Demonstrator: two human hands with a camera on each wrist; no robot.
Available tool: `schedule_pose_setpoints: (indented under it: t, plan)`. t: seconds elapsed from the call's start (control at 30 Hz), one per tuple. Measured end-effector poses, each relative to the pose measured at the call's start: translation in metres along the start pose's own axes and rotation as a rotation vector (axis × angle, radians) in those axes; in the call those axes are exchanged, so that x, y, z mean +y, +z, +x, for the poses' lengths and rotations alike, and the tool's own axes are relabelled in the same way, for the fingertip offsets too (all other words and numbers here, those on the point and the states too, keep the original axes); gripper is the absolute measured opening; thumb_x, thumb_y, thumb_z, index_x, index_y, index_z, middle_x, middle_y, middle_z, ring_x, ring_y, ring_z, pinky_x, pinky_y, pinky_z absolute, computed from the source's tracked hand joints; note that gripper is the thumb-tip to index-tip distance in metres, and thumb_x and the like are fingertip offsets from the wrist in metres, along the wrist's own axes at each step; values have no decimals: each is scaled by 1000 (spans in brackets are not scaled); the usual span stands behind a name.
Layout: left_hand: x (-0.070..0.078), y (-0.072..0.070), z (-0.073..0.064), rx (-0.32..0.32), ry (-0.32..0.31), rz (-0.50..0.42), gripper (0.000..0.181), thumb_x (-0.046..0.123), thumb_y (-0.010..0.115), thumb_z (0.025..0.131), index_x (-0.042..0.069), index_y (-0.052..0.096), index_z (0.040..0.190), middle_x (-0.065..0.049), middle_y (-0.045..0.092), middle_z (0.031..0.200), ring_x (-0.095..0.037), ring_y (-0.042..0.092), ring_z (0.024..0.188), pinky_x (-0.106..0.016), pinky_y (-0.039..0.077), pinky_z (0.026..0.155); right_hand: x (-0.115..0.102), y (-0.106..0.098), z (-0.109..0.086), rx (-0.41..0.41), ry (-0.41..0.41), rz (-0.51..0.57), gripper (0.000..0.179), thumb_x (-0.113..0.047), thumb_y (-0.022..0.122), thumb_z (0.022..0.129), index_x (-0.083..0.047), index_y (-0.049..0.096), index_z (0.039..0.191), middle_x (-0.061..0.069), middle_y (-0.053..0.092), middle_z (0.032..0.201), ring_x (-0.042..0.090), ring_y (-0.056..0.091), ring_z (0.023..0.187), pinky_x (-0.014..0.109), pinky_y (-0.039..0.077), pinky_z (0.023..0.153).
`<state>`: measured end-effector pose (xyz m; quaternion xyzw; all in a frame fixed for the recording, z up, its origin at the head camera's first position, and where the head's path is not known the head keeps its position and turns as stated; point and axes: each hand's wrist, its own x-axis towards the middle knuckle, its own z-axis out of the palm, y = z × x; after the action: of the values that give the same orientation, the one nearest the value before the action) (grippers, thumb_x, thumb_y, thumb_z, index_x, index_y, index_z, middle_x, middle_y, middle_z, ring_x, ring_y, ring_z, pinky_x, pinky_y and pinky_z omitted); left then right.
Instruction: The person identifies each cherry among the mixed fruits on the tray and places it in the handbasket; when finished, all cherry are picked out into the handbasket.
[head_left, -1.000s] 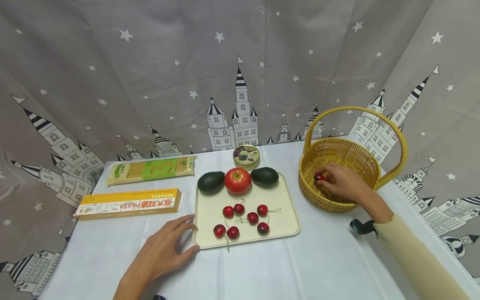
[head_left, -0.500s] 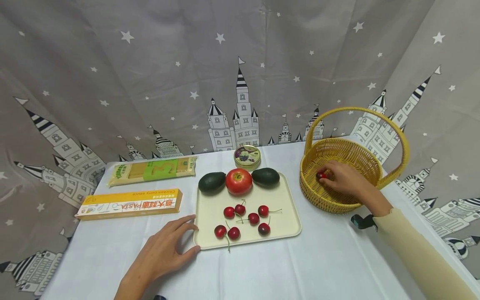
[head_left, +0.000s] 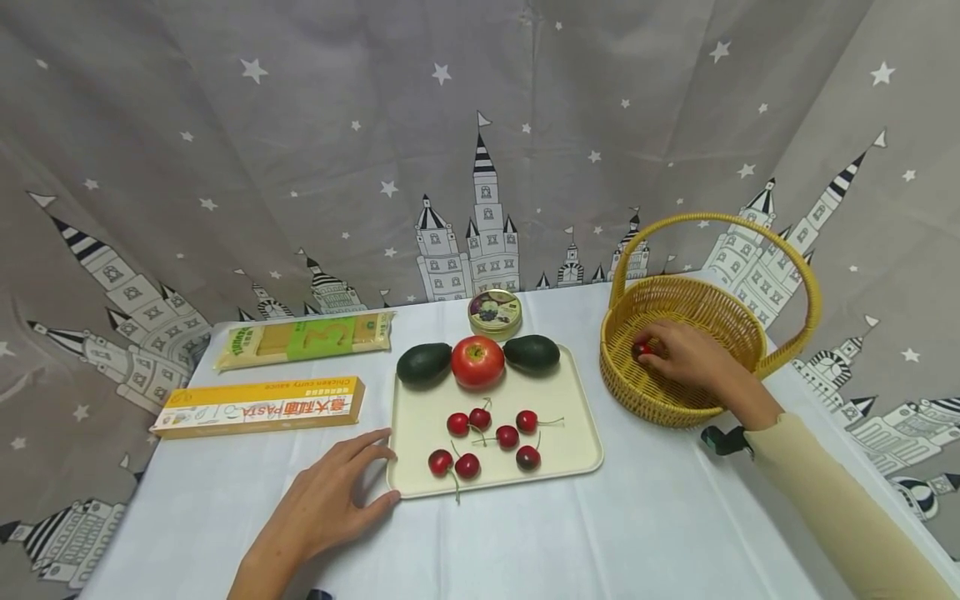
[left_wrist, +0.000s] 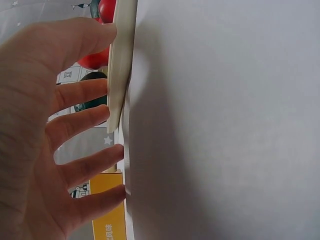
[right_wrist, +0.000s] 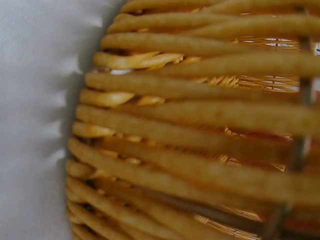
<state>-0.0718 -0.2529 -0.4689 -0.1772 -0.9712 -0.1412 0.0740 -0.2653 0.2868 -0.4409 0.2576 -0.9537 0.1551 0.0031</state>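
Note:
My right hand (head_left: 686, 358) reaches down inside the yellow wicker basket (head_left: 637, 405), pinching a dark red cherry (head_left: 642, 349) low over the basket floor. In the right wrist view the woven basket wall (right_wrist: 200, 80) blocks nearly all of that hand. At the left, my left hand (head_left: 322, 496) has its fingers spread, thumb and fingertips at the edge of a cream tray (head_left: 573, 408); the left wrist view has its thumb against the tray rim (left_wrist: 121, 60). Several stemmed cherries (head_left: 507, 437) lie on the tray. Behind them sit a red apple (head_left: 477, 362) and two avocados (head_left: 423, 365).
A yellow pasta box (head_left: 258, 408) and a bag of noodles (head_left: 303, 340) lie left of the tray. A round tin (head_left: 494, 313) stands behind the apple. The basket's tall handle (head_left: 720, 218) arches over its opening. A grey printed curtain (head_left: 300, 150) hangs behind the table.
My right hand has shifted slightly inside the basket with the cherry at its fingertips. The left hand stays at the tray's edge, and the things on the tray keep their places.

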Motion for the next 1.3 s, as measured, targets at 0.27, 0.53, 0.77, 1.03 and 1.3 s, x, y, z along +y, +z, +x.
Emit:
schedule_pose_setpoints:
  t: [0.27,0.53,0.77,1.03,1.3]
  plan:
    - [0,0,-1,3,5,-1,46,46,91,82,26,73,120,0,64,150,-28,64,132,-53,59,99,-3,-2,-4,16,1,-22,30,-19,79,99,-7,73,126,14,74,118,24,69,92,49,60,80]
    - [-1,-1,0,6,11,-7,47,46,91,82,27,73,121,0,64,150,-27,64,132,-52,59,97,-14,-9,-11,90,-17,-51,31,-22,81,98,-9,74,125,15,74,118,30,74,94,49,62,75]
    - [-1,0,0,5,6,-10,47,46,91,82,27,73,121,0,64,150,-27,65,131,-52,59,97,-29,-10,-15,147,-60,-82,33,-23,84,95,-9,75,123,12,75,111,28,73,89,48,61,74]
    - [0,-1,0,-14,-12,-9,46,46,91,83,27,73,121,0,64,150,-28,64,132,-54,58,98,-52,-8,-20,215,-113,-93,32,-20,85,93,-10,76,122,11,76,109,26,71,79,43,59,68]
    - [0,-2,0,-7,-8,-10,46,46,91,83,27,73,121,1,64,150,-28,64,131,-54,59,97,-77,-9,-21,249,-123,-82,32,-22,83,96,-12,75,125,10,76,114,27,71,86,44,60,72]
